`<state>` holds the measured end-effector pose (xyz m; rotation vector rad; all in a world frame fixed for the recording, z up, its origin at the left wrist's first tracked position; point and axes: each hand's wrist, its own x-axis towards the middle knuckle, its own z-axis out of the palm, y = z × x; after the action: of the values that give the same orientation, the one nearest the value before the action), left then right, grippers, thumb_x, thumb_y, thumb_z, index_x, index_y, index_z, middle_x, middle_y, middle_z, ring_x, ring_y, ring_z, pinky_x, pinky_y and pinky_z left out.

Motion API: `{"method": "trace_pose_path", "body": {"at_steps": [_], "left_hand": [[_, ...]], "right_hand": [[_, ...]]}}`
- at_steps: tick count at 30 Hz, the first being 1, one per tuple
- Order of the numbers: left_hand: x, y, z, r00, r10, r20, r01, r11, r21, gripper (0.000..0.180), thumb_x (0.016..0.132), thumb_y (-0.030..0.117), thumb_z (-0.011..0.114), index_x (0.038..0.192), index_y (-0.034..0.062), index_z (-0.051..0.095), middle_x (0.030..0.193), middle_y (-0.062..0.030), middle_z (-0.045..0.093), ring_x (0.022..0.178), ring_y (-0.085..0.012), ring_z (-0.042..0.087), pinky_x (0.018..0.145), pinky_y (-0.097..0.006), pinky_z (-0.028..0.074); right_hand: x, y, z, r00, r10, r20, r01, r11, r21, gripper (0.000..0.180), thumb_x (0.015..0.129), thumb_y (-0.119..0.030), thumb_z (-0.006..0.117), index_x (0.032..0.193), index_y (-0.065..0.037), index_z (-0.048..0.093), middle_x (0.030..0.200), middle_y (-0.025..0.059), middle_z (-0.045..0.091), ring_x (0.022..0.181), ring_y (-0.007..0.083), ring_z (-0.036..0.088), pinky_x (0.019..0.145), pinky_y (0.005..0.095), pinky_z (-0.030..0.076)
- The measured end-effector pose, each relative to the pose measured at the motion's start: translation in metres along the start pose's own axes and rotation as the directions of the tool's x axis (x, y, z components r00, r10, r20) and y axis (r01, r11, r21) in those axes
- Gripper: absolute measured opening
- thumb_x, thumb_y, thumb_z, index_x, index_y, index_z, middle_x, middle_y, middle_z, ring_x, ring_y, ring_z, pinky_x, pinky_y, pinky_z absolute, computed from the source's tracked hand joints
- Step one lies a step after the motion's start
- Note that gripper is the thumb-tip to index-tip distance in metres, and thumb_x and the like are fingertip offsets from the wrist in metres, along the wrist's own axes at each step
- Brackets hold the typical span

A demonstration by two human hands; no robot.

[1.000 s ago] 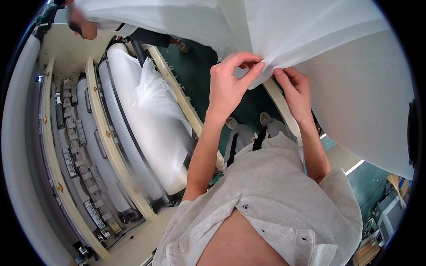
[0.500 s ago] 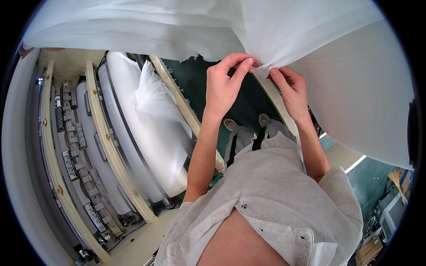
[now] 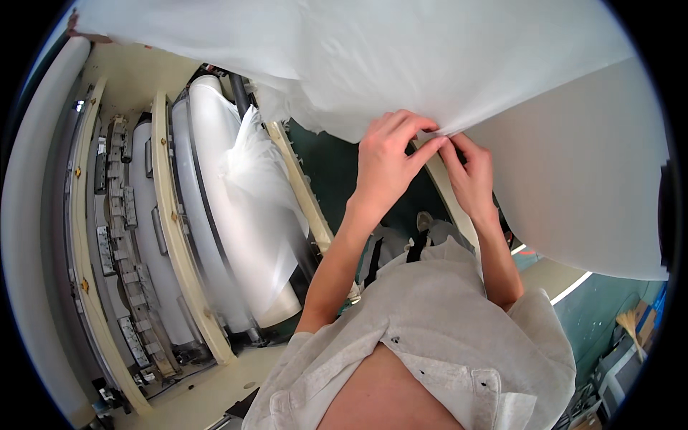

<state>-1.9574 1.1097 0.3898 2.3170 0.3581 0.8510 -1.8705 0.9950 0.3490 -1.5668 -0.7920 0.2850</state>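
Observation:
A wide sheet of thin white fabric (image 3: 401, 57) spans the top of the view, its torn lower edge hanging down. My left hand (image 3: 393, 154) pinches that edge between thumb and fingers. Right beside it, almost fingertip to fingertip, my right hand (image 3: 469, 172) grips the same edge. Between the two hands the cloth gathers to a small point. On the right, a large roll of pale material (image 3: 580, 172) hangs close to my right hand, partly covered by the sheet.
To the left stands a machine with a cream frame (image 3: 175, 236), long rollers and a white roll (image 3: 229, 193) with a loose twisted sheet end (image 3: 254, 154). A dark green floor (image 3: 326, 165) shows below my hands. A broom (image 3: 629, 330) stands at the lower right.
Both hands have moved slightly down, the left one also to the right, so they sit closer together. The sheet's edge spreads flatter and hangs lower.

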Motion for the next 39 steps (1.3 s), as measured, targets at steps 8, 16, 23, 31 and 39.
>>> {"method": "trace_pose_path", "body": {"at_steps": [8,16,23,31,39], "left_hand": [[-0.004,-0.016,-0.016,0.967,0.056,-0.249,-0.032,0.995,0.099,0.009,0.080,0.007,0.070,0.085,0.0019,0.065,0.083,-0.0069,0.066,0.072,-0.0203,0.060,0.066,-0.031,0.047],[-0.009,0.002,-0.067,0.831,0.129,-0.542,-0.039,0.984,0.175,0.011,0.079,0.001,0.068,0.089,0.0015,0.061,0.085,-0.0096,0.064,0.076,-0.0189,0.060,0.072,-0.029,0.048],[-0.008,0.022,-0.163,0.603,0.411,-0.684,-0.182,0.906,0.383,0.020,0.081,-0.001,0.061,0.099,0.0004,0.052,0.093,-0.0150,0.063,0.083,-0.0247,0.060,0.073,-0.034,0.048],[0.028,0.070,-0.275,0.314,0.454,-0.834,-0.187,0.891,0.414,0.016,0.096,0.012,0.054,0.104,0.0022,0.045,0.074,0.0006,0.050,0.064,-0.0020,0.044,0.056,-0.017,0.034],[0.021,0.108,-0.349,0.166,0.638,-0.752,-0.003,0.763,0.646,0.030,0.093,0.025,0.061,0.104,-0.0004,0.051,0.078,-0.0056,0.064,0.066,-0.0081,0.058,0.060,-0.022,0.046]], "right_hand": [[0.010,0.009,0.010,0.992,0.126,0.002,-0.126,0.989,0.082,0.023,0.094,-0.018,0.057,0.096,0.004,0.062,0.069,0.0042,0.056,0.066,0.0061,0.044,0.061,0.0249,0.041],[0.015,0.009,0.012,0.987,0.114,-0.112,-0.080,0.959,0.273,0.028,0.098,-0.019,0.051,0.100,0.008,0.059,0.082,0.0007,0.056,0.078,0.0071,0.045,0.071,0.0233,0.040],[0.016,0.014,0.006,0.986,0.123,-0.114,-0.093,0.966,0.240,0.028,0.098,-0.022,0.049,0.103,0.005,0.059,0.090,0.0052,0.060,0.081,0.0133,0.053,0.080,0.0294,0.042],[0.022,0.023,0.008,0.969,0.075,-0.235,0.027,0.916,0.401,0.034,0.098,-0.021,0.049,0.117,0.006,0.055,0.107,0.0097,0.060,0.092,0.0175,0.055,0.088,0.0318,0.044],[0.022,0.010,0.000,0.946,0.046,-0.321,0.089,0.915,0.393,0.034,0.097,-0.021,0.051,0.119,0.006,0.052,0.112,0.0120,0.058,0.098,0.0189,0.055,0.087,0.0331,0.045]]}}
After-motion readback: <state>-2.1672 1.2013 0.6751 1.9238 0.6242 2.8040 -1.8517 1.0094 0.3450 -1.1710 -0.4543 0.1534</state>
